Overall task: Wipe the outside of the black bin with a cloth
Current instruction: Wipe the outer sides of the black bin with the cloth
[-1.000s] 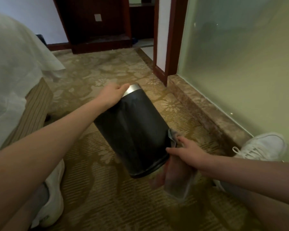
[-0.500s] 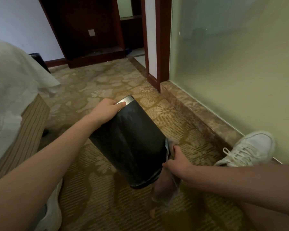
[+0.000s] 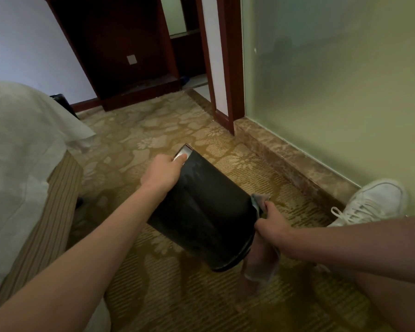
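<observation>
Carpet [image 3: 153, 130] underneath; L hand [image 3: 162, 172] grips bin [image 3: 201, 212] rim [image 3: 183, 152], R hand [image 3: 271, 226] pinches cloth [image 3: 259, 200].

Looking like a hotel bedroom, a bed [image 3: 22, 144] trailing white linen over a striped base on the left, gold floral carpet [image 3: 153, 130] covering the floor, a dark wooden alcove [image 3: 120, 44] standing against the far wall, a frosted glass partition [image 3: 333, 92] rising from a marble kerb [image 3: 285, 154]

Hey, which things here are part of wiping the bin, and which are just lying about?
In the job: black bin, tilted, its rim gripped by the left hand; cloth, held by the right hand at the bin's side.
Not part of it: bed, white shoe, dark wooden cabinet.
</observation>
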Demonstrator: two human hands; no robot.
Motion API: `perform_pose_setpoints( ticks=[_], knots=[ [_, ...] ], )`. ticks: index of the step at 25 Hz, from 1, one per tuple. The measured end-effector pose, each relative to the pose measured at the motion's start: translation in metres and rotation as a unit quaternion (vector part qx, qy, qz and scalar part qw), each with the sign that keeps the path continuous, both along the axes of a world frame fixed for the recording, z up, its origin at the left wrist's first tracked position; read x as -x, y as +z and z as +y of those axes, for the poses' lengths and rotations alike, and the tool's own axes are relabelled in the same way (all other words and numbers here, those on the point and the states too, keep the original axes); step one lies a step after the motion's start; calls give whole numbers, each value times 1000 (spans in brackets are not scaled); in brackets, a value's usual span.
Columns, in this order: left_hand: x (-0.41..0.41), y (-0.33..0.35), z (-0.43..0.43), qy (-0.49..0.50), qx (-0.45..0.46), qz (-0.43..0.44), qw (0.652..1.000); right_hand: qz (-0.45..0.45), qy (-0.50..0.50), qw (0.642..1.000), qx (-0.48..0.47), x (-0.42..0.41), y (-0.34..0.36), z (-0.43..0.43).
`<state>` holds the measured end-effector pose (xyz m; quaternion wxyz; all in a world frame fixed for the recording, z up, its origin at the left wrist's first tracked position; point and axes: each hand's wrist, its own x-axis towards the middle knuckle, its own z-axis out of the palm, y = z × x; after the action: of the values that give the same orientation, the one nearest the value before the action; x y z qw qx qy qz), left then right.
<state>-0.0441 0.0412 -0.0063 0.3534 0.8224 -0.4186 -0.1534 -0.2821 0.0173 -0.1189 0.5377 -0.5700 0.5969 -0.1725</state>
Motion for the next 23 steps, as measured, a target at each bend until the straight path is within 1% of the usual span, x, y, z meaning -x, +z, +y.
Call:
perform_pose_setpoints(
  ticks=[2,3,4,5,6,8,9,12,16,18,21,23],
  knots=[
    [7,-1,1,40,4,-29,999,1,-15,1000,12,1,4,-4],
    [8,-4,0,58,13,-27,998,2,-21,999,29,2,9,-8],
    [9,-6,1,75,26,4,997,10,-24,998,61,3,13,-14],
    [6,-10,1,89,49,59,993,28,-23,994,105,5,19,-22],
    [7,-13,2,106,77,132,982,52,-20,986,155,6,26,-34],
    [13,-21,4,146,118,266,946,86,-12,968,237,9,41,-62],
    [17,-27,5,164,124,312,928,94,-4,960,263,10,48,-74],
    [24,-48,12,202,134,387,890,135,33,945,297,7,49,-90],
    [9,-78,20,213,123,414,876,204,107,916,329,-7,26,-83],
    [3,-87,27,236,135,429,861,261,129,880,374,-20,27,-81],
    [0,-98,36,275,151,465,828,313,119,798,501,-46,26,-74],
    [0,-103,38,299,167,458,820,341,120,746,560,-70,19,-55]
  ],
)
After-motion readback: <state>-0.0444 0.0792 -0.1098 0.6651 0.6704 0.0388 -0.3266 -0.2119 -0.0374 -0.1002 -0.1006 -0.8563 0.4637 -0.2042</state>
